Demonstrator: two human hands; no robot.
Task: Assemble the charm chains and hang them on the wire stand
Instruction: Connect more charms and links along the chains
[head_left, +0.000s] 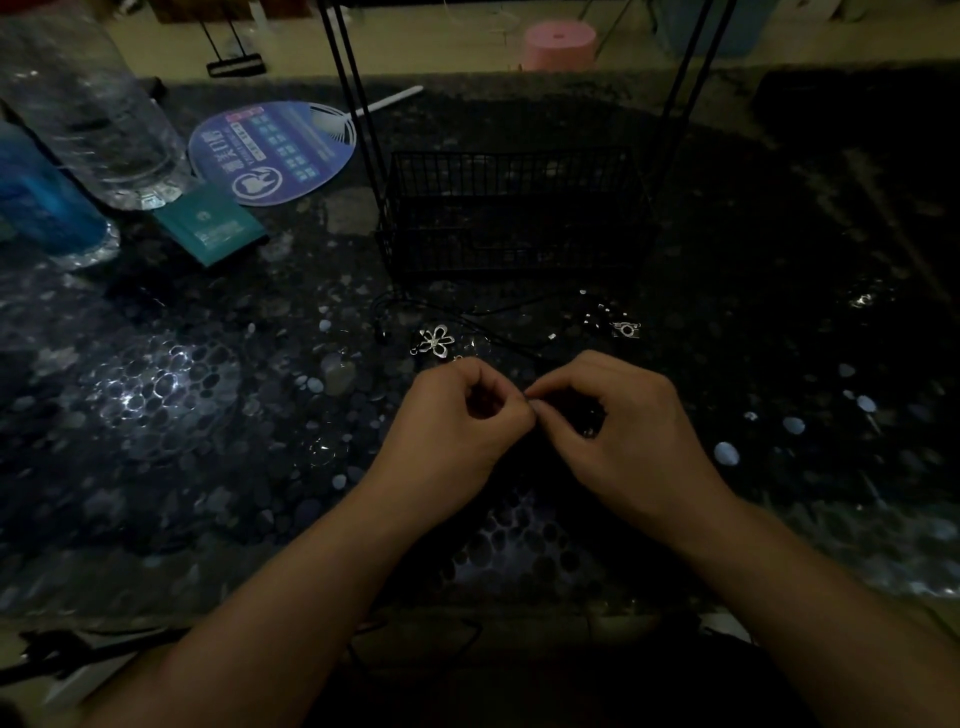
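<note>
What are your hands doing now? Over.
Left hand and right hand pinching something tiny together. Flower charm loose on table. Wire stand behind, nothing blocking.

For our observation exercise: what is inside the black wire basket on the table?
The wire basket looks empty: only the dark pebbled table shows through its bars. The picture is dim, so a small charm on its floor could go unseen. The flower charm lies outside, in front.
</note>
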